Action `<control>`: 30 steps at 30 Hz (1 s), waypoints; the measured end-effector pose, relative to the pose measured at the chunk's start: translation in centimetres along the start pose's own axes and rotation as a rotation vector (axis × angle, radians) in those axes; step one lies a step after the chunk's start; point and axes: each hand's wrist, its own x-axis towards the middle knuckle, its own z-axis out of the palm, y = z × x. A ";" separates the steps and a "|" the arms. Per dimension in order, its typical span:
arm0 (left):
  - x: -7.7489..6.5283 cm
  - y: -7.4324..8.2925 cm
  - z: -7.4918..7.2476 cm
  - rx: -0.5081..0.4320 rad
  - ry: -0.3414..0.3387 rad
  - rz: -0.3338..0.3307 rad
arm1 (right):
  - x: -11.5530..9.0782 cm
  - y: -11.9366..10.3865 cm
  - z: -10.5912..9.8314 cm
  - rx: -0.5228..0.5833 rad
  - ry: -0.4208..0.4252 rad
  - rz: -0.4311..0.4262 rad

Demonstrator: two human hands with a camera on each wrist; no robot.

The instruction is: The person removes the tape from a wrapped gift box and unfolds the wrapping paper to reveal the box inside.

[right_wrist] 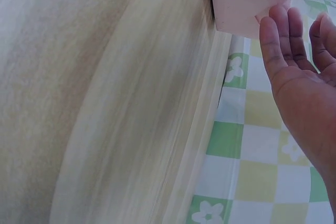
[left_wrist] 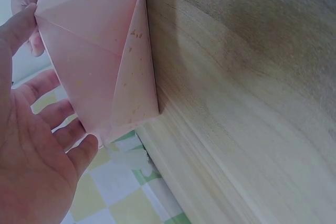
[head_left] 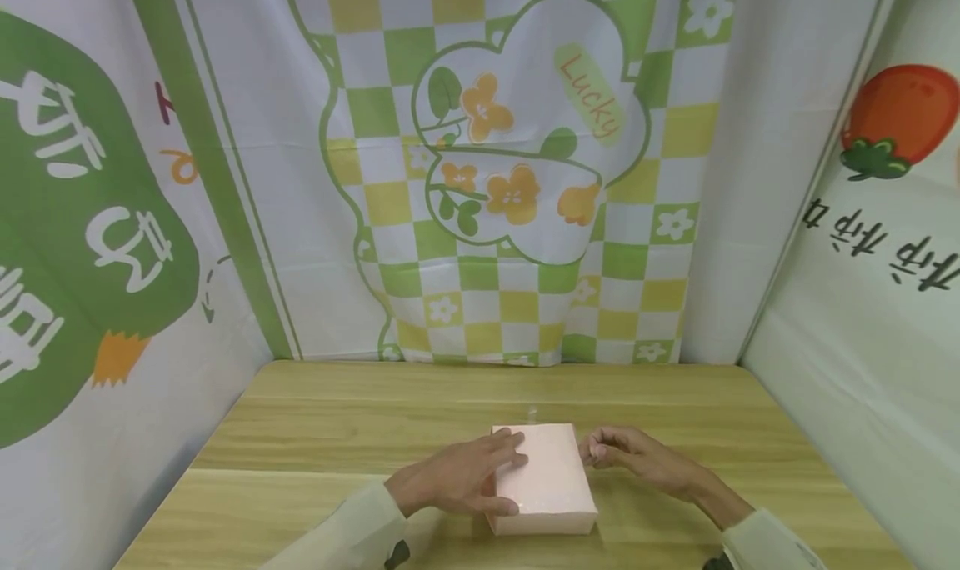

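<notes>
A pale pink paper-wrapped box [head_left: 543, 470] lies on the wooden table, its top smooth. My left hand [head_left: 472, 474] rests on its left side, fingers spread over the top edge and thumb near the front corner. In the left wrist view, folded triangular flaps show on the box's side [left_wrist: 89, 45]. Beside the right side is my right hand [head_left: 637, 462], with bent fingers and the thumb close to the index finger. From the right wrist, its fingertips [right_wrist: 281, 17] overlap a folded flap of the box; I cannot tell whether thumb and index pinch something.
Behind the box, a small shiny clear patch [head_left: 532, 412] shows on the wooden table [head_left: 337, 428]. A green and yellow checked curtain [head_left: 510, 303] hangs along the table's back edge. Printed white cloths [head_left: 862, 345] flank both sides.
</notes>
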 end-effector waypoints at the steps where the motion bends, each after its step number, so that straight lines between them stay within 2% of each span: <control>1: 0.0 0.0 0.0 -0.002 0.000 0.000 | 0.0 0.0 0.0 0.002 0.000 0.001; 18: -0.1 0.0 0.0 -0.033 -0.011 -0.010 | -0.8 0.9 -0.5 0.003 -0.006 -0.013; 24: -0.3 0.1 0.3 -0.036 0.012 -0.010 | -1.2 1.0 -0.8 -0.002 0.073 -0.028; 30: -0.6 0.1 1.0 -0.081 0.032 -0.030 | -1.8 0.9 -0.9 -0.084 0.148 -0.066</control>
